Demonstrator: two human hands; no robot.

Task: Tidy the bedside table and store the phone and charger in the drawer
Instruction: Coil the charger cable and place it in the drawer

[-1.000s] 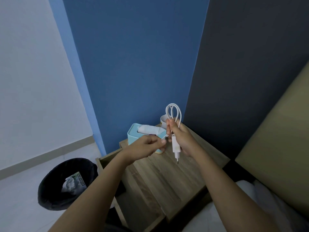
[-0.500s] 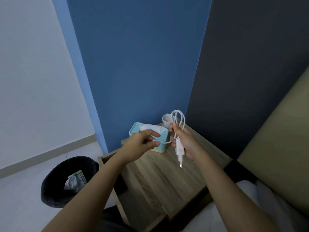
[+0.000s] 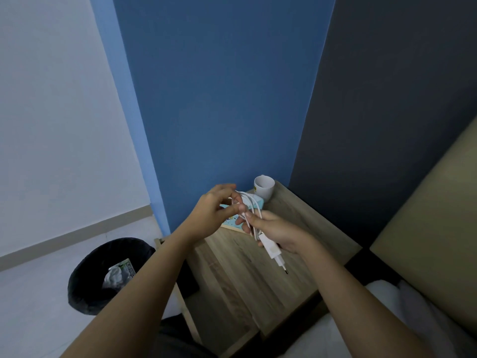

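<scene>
My right hand grips a white charger above the wooden bedside table; its plug prongs point down and to the right. The charger's white cable is gathered in loops above that hand. My left hand pinches the top of the cable loops with thumb and fingertips. The drawer sticks out open at the table's left side, its inside mostly hidden by my left arm. No phone is visible.
A light-blue tissue box sits behind my hands, mostly covered. A white cup stands at the table's back corner by the blue wall. A black waste bin with crumpled paper is on the floor at left. Bed and headboard lie right.
The charger has tilted so its plug points down-right, and the cable loops have dropped lower. My left hand has moved up onto the top of the loops. The view shifted, uncovering the cup.
</scene>
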